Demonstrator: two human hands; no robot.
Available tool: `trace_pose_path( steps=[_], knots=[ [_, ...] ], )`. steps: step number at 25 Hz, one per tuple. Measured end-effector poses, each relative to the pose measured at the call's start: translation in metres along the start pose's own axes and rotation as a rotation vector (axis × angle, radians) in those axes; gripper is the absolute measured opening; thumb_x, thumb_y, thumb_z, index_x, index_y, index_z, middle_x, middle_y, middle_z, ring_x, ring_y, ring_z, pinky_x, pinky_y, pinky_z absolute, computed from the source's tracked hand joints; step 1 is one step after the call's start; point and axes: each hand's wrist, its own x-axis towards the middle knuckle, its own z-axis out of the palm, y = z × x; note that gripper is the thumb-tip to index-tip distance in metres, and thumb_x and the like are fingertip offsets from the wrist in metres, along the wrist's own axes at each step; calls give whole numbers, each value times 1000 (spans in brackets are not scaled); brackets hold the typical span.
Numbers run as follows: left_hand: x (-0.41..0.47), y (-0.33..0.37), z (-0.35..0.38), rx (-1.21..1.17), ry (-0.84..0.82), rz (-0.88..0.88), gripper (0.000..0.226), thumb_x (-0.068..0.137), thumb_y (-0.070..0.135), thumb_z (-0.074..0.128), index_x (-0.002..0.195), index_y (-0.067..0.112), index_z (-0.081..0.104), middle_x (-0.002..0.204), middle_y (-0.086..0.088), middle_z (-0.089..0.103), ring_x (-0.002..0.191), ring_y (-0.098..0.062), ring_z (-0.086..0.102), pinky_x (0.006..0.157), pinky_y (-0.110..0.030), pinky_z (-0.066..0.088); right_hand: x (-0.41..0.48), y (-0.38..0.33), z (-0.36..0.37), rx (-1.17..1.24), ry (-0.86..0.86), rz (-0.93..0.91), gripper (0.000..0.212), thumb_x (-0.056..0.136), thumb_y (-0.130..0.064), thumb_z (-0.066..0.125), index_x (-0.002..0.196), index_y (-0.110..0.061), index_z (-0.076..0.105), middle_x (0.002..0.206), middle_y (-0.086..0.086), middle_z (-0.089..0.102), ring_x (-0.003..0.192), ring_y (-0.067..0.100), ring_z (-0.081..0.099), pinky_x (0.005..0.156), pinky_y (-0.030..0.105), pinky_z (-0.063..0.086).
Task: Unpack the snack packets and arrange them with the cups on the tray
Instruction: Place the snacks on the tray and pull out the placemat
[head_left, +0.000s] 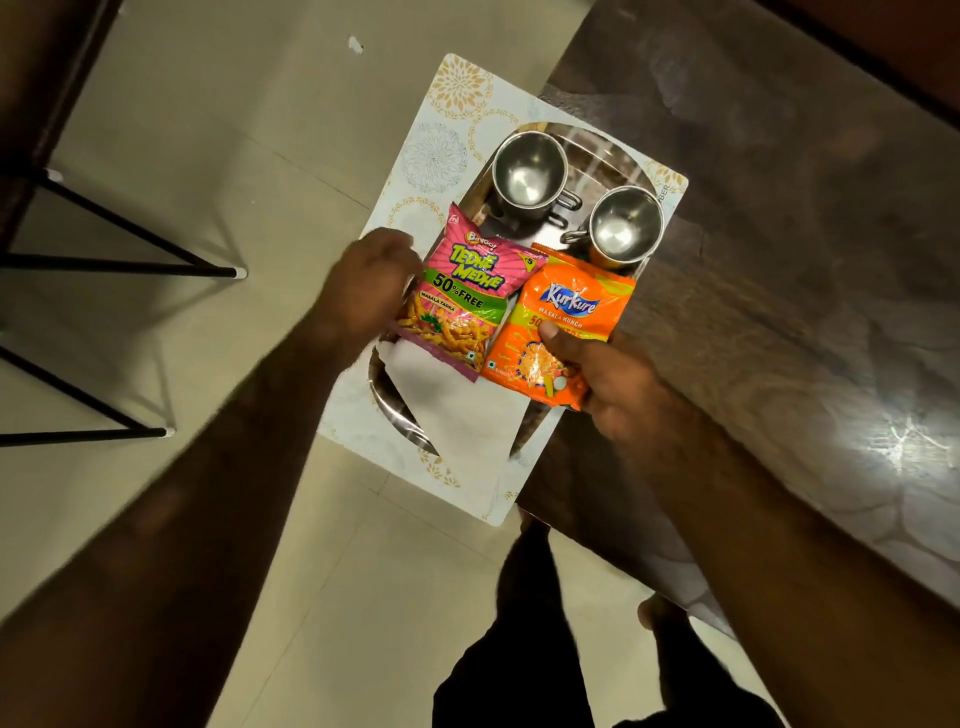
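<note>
A steel tray (395, 410) lies on a white patterned mat (441, 119) at the table's edge. Two empty steel cups stand at its far end, one on the left (527, 174) and one on the right (626, 226). A pink snack packet (460, 291) lies on the tray beside an orange snack packet (563, 322). My left hand (366, 288) touches the pink packet's left edge, fingers curled. My right hand (608, 384) grips the orange packet's near corner, thumb on top. A white napkin (457, 421) lies on the tray under the packets' near ends.
The mat overhangs the left edge of a dark wooden table (779, 260). Pale floor tiles (208, 156) lie below on the left, with black metal furniture legs (119, 270) there. My legs and feet (545, 623) show at the bottom.
</note>
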Motion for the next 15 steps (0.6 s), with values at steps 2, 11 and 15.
trace_pose_path(
  steps=[2, 11, 15],
  knots=[
    [19, -9, -17, 85, 141, -19, 55, 77, 26, 55, 130, 13, 61, 130, -14, 62, 116, -33, 61, 90, -36, 49, 2, 1, 1, 28, -11, 19, 37, 78, -23, 92, 111, -23, 78, 111, 6, 84, 92, 26, 84, 79, 49, 67],
    [37, -45, -12, 466, 102, -126, 53, 83, 22, 67, 129, 7, 44, 129, -16, 60, 116, -38, 59, 97, -48, 51, 4, 0, -4, 81, -77, 3, 43, 62, -26, 89, 103, -22, 77, 113, 10, 83, 80, 22, 84, 67, 41, 67],
    [29, -42, -12, 536, 215, -27, 53, 82, 22, 71, 123, 6, 42, 123, -17, 62, 112, -40, 61, 93, -50, 51, 1, -5, -6, 95, -113, 13, 66, 61, -27, 89, 124, -16, 74, 121, 12, 81, 102, 33, 81, 88, 55, 65]
  ],
)
